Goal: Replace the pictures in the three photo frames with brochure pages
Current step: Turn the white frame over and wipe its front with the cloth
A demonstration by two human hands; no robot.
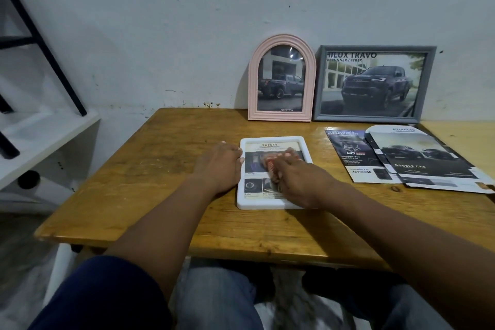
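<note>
A white photo frame (pixel 273 205) lies flat near the middle of the wooden table and holds a brochure page headed "SAFETY". My left hand (pixel 218 166) grips its left edge, fingers curled over the rim. My right hand (pixel 297 179) lies palm down on the frame's front. A blurred reddish thing (pixel 270 159) shows at its fingertips; I cannot tell what it is. A pink arched frame (pixel 253 83) and a grey rectangular frame (pixel 375 48) lean upright against the wall, each showing a pickup-truck page. Loose brochure pages (pixel 356 158) lie to the right.
The wooden table (pixel 160 169) stands against a white wall. A second, paler table top (pixel 460 134) adjoins it on the right. A white shelf (pixel 40 136) with black metal struts stands to the left. My knees are under the front edge.
</note>
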